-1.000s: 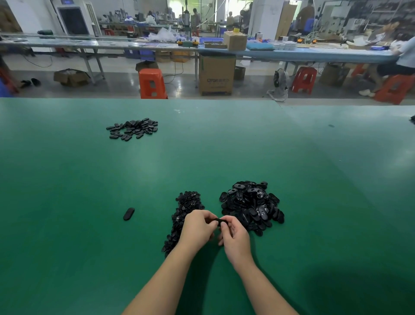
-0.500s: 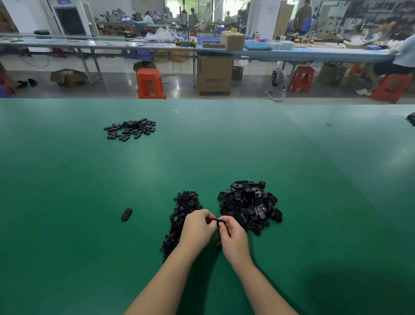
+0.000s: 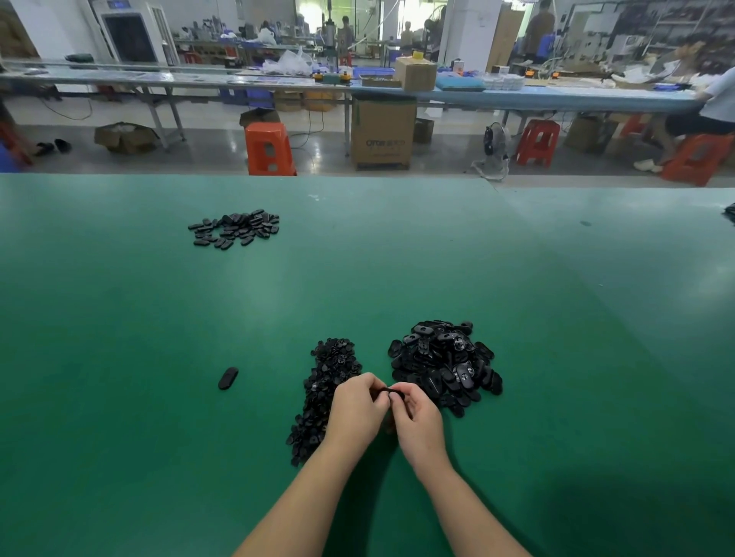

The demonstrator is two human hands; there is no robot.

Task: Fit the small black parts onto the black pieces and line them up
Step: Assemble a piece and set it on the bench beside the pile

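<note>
Both hands stay together: left hand point(image 3: 358, 409) and right hand point(image 3: 417, 417) pinch one oval black plastic piece point(image 3: 391, 393). Nothing has shifted, so the fitting looks unfinished.

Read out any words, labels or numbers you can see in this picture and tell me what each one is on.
Brown cardboard box on the floor under the far bench: a printed logo that seems to begin "Orbi", the rest too blurred to read.
Blue panel atop the white cabinet: too small to read.
Black parts, green table: no text visible.
</note>
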